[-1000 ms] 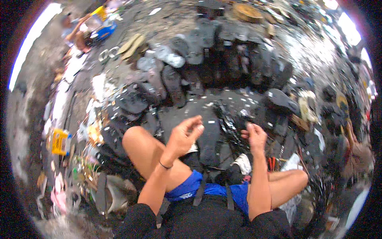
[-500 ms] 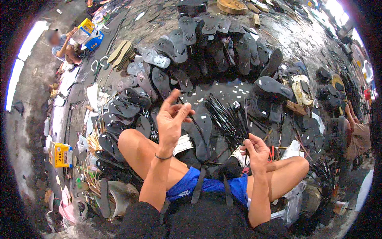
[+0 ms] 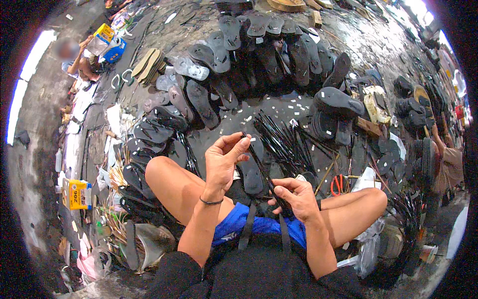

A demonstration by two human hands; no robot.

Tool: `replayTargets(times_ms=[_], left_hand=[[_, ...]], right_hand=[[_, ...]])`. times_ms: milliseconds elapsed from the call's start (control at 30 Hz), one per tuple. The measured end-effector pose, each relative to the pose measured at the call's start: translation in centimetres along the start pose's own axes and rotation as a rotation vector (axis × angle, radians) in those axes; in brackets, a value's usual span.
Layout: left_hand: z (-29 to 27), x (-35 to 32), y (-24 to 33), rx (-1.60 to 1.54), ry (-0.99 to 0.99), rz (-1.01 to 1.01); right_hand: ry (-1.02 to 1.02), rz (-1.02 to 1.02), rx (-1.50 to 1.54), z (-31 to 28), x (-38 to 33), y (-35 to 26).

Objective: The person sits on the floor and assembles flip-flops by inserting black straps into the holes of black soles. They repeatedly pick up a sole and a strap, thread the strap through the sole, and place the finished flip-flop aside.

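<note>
A thin black strip (image 3: 260, 160) is stretched at a slant in front of me. My left hand (image 3: 223, 162) pinches its upper end between thumb and fingers. Lower and to the right, my right hand (image 3: 295, 198) has its fingers closed round the other end. Just beyond the strip, partly behind it, a dark sandal sole (image 3: 252, 177) with a small white label lies between my knees. A loose bundle of glossy black strips (image 3: 283, 144) is spread on the floor beyond my right hand.
Dark soles (image 3: 298, 55) stand in an arc ahead. More are stacked (image 3: 326, 122) to the right. Red-handled tool loops (image 3: 337, 184) show by my right knee. Sticks (image 3: 119, 174) and a yellow box (image 3: 78, 194) lie left. Other people sit far left and right.
My right hand has come left and down toward my lap, bringing the strip across to my left hand. The left hand has lowered and now pinches the strip's end.
</note>
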State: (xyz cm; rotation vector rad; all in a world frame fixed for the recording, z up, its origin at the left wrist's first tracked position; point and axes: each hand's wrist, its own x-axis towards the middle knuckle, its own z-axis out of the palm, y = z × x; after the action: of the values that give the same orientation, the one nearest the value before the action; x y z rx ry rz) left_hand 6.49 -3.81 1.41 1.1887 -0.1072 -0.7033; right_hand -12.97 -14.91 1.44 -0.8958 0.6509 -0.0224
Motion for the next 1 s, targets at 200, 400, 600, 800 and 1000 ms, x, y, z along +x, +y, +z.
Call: replayTargets(times_ms=[200, 400, 600, 800, 1000], left_hand=[[-0.1, 0.3, -0.1, 0.074, 0.021, 0.020], [1.3, -0.4, -0.7, 0.306, -0.110, 0.128], [2.1, -0.5, -1.4, 0.315, -0.061, 0.114], [1.0, 1.3, -2.4, 0.397, -0.157, 0.085], [-1.8, 8.7, -9.7, 0.249, -0.076, -0.021]], right_hand=[[-0.032, 0.041, -0.019, -0.6, -0.2, 0.5], [0.150, -0.295, -0.156, 1.3, 3.0, 0.3], [0.210, -0.655, -0.482, 2.3, 6.5, -0.7], [0.281, -0.776, -0.732, 2.0, 7.1, -1.7], [0.246, -0.486, -0.262, 0.5, 7.1, -2.9]])
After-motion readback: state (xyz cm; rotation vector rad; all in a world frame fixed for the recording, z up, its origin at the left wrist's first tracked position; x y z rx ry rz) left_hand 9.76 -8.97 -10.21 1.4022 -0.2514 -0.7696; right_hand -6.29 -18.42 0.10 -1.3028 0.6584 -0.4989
